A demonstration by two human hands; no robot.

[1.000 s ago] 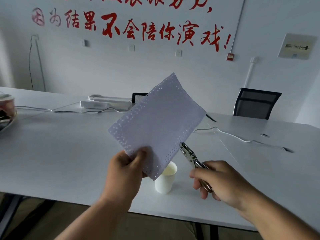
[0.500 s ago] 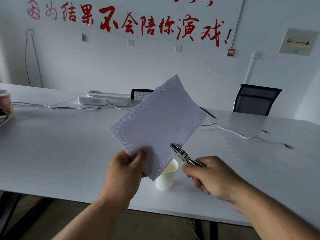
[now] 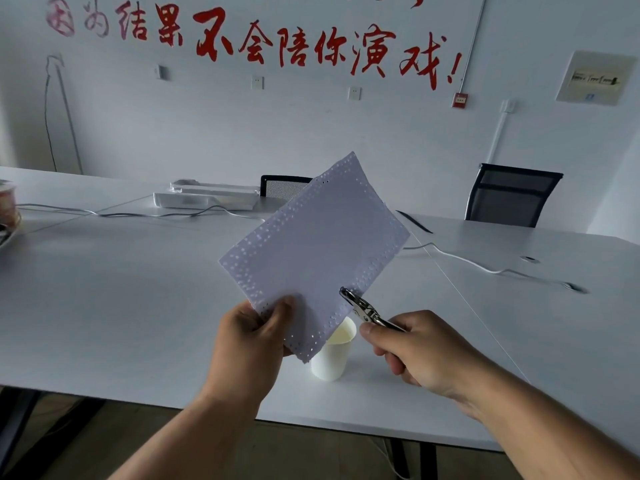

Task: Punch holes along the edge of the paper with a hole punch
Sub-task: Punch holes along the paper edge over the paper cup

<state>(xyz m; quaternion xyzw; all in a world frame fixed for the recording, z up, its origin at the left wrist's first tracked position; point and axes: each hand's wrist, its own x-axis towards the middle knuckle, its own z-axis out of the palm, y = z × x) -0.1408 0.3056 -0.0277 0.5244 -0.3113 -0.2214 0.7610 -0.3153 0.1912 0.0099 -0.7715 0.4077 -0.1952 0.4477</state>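
wall point(image 3: 207, 133): white, we see red painted characters point(image 3: 263, 39) along the top | table point(image 3: 104, 289): long, white | chairs: two black mesh backs point(image 3: 512, 195) behind it | floor point(image 3: 86, 441): we think brownish, too dim to tell | light: soft, even

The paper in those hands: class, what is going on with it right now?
A person holds a sheet of paper up over a white table, the left hand pinching its lower corner. The right hand holds a metal hole punch, its head set on the sheet's right edge. Rows of holes already line all the edges that show. A paper cup stands on the table just below the sheet.
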